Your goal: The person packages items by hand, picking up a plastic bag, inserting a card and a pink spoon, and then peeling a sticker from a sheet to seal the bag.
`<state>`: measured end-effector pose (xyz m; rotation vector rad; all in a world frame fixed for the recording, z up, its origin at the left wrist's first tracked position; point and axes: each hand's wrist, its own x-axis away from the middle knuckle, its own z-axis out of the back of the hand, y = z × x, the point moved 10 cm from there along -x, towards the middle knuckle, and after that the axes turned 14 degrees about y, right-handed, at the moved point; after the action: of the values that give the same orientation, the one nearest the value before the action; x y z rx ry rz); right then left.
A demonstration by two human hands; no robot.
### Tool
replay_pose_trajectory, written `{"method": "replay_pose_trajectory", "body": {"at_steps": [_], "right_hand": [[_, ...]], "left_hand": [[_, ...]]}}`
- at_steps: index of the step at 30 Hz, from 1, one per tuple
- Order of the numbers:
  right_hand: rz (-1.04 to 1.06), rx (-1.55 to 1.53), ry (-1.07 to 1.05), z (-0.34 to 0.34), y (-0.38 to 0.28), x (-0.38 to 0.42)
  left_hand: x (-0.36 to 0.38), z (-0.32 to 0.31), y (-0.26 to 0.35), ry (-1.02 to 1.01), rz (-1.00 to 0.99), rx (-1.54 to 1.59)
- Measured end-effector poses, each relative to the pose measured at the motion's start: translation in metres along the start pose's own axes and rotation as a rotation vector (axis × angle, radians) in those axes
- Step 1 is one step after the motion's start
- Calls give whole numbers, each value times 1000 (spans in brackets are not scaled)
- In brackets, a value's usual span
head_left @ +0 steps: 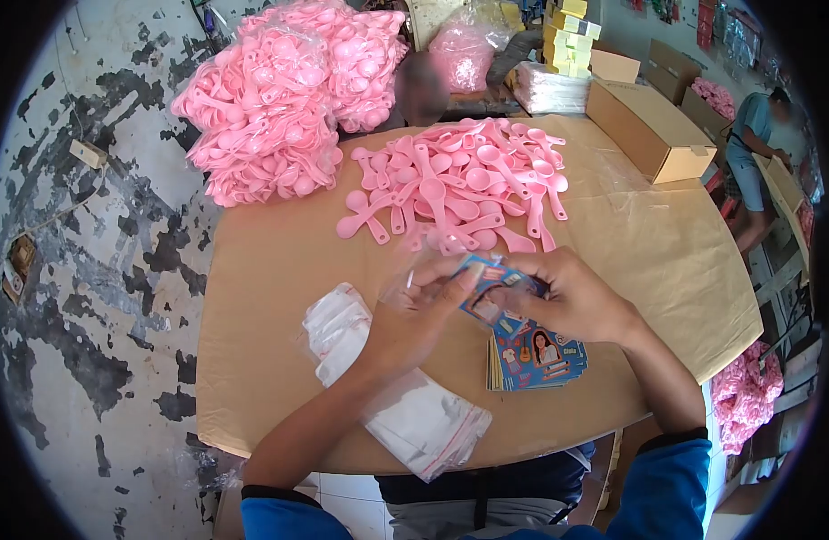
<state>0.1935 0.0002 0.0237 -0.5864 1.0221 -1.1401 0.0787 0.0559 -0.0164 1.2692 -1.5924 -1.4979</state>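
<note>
Both hands meet over the near middle of the table. My left hand is closed, thumb on top, around a clear plastic bag and the left end of a blue printed card. My right hand pinches the same card from the right side. How far the card sits inside the bag is hidden by my fingers. Just below lies a stack of blue printed cards with small pictures on them. Under my left forearm are flat clear plastic bags, fanned in a pile.
Loose pink plastic spoons lie heaped beyond my hands. Large bags of pink spoons stand at the back left. A cardboard box sits at the back right edge of the paper-covered table. Another person stands off to the right.
</note>
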Motion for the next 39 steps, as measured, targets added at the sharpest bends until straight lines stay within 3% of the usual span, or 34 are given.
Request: {"method": "replay_pose_trajectory", "body": {"at_steps": [2, 5, 8, 14, 17, 20, 23, 31, 35, 38, 39], "right_hand": [[-37, -161, 105, -1, 17, 0], [-228, -225, 96, -5, 26, 1], [-180, -248, 179, -10, 17, 2], [-197, -293, 172, -14, 18, 2], [-104, -374, 211, -18, 21, 2], [-229, -411, 164, -21, 29, 5], [-171, -437, 165, -20, 25, 3], [-278, -524, 229, -14, 19, 4], [-274, -495, 242, -14, 21, 5], [-241, -524, 188, -20, 25, 7], [-189, -516, 156, -21, 23, 7]], "left_hand": [[-5, 9, -3, 94, 104, 136], [-7, 7, -1, 35, 132, 140], [3, -1, -8, 64, 117, 71], [0, -10, 29, -76, -159, 139], [2, -16, 29, -200, 51, 443], [6, -16, 36, -177, 4, 335], [5, -17, 35, -186, 35, 379], [7, -25, 3, -227, 5, 159], [16, -34, 20, -233, 26, 165], [19, -32, 39, -325, -173, 90], [20, -27, 39, -252, -158, 167]]}}
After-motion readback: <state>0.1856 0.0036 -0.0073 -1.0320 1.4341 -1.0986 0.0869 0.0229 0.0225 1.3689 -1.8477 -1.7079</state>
